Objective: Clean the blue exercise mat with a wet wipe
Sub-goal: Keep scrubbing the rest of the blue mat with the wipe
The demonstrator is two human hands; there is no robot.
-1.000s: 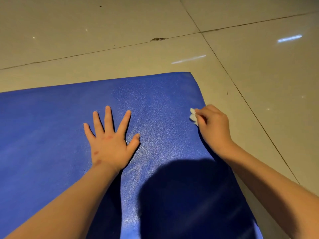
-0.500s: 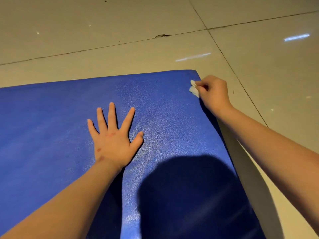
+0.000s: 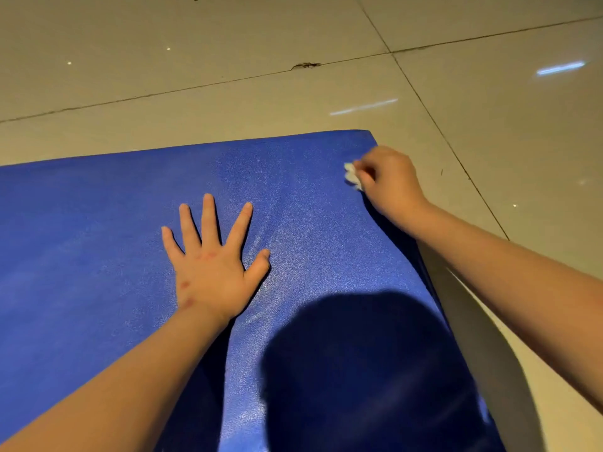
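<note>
The blue exercise mat (image 3: 98, 239) lies flat on the tiled floor and fills the lower left of the view. My left hand (image 3: 212, 259) presses flat on it with the fingers spread. My right hand (image 3: 388, 181) grips a small crumpled white wet wipe (image 3: 351, 176) against the mat's right edge, close to the far right corner. Most of the wipe is hidden under my curled fingers.
Glossy beige floor tiles (image 3: 228, 60) with dark grout lines surround the mat at the back and right. A chipped spot (image 3: 306, 65) marks one grout line. A dark shadow of a head (image 3: 352, 363) falls on the near part of the mat.
My right hand slid the wipe along the mat's right edge away from me to the far corner, then came back slightly. My left hand stayed pressed flat.
</note>
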